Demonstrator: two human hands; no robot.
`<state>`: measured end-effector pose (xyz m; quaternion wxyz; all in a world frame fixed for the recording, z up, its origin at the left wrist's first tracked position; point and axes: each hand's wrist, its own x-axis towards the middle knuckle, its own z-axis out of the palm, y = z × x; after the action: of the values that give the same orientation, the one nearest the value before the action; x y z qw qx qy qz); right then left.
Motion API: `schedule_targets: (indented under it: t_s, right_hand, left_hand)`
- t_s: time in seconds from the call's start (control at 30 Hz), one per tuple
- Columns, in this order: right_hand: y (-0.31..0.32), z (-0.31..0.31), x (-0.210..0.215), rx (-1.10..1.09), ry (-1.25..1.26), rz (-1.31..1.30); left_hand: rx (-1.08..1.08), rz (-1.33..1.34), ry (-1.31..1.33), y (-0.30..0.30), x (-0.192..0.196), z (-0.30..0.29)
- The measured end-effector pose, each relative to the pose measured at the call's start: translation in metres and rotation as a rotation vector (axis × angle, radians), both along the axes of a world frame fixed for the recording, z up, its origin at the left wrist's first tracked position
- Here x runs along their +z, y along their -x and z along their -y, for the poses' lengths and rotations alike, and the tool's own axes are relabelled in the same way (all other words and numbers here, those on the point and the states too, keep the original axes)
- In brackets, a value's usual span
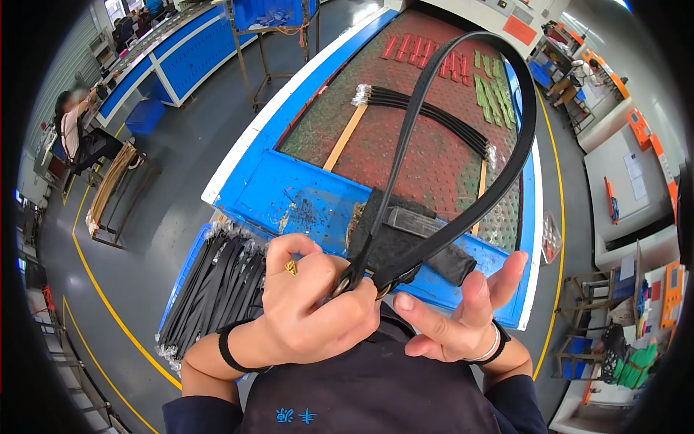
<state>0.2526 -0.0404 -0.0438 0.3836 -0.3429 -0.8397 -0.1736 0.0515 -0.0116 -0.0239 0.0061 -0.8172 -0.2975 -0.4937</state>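
Note:
My left hand (311, 311) is closed around the two ends of a black strap (530, 116), where metal rings or clasps partly show between the fingers. From there the strap rises in a tall loop over the work table. Beside it, my right hand (459, 322) has its fingers spread and holds nothing; its thumb is close to the strap's end. Just beyond my hands, on the blue ledge (253, 189), lie a dark cloth-like pad (457, 262) and a clear-and-black bar (416, 220). The exact shape of the strap ends is hidden by my left hand.
A blue crate at left holds many wrapped black straps (224, 282). Several black straps (434, 116) lie across wooden strips (345, 137) on the studded bed, with red pieces (426, 54) and green pieces (494, 101) farther back. A seated person (76, 130) works at far left.

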Motion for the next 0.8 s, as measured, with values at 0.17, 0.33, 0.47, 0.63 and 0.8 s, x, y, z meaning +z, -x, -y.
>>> schedule_targets:
  t_s: [0.17,0.33,0.47,0.63,0.8]
  right_hand:
    - [-0.001,-0.002,0.000,-0.010,0.036,-0.002]
    - [-0.002,0.000,0.002,0.070,-0.011,-0.017]
    - [-0.001,0.001,0.006,0.038,0.011,-0.031]
    - [0.002,0.001,0.005,0.009,0.056,-0.057]
    - [0.002,0.003,0.011,0.033,0.091,-0.044]
  left_hand:
    - [0.004,-0.015,-0.025,-0.001,0.002,-0.001]
    - [0.044,-0.022,-0.076,-0.004,0.000,-0.003]
    - [0.071,-0.074,-0.139,-0.003,-0.005,-0.003]
    - [0.076,-0.094,-0.167,-0.003,-0.005,-0.002]
    - [0.041,-0.079,-0.133,-0.005,-0.004,-0.002]
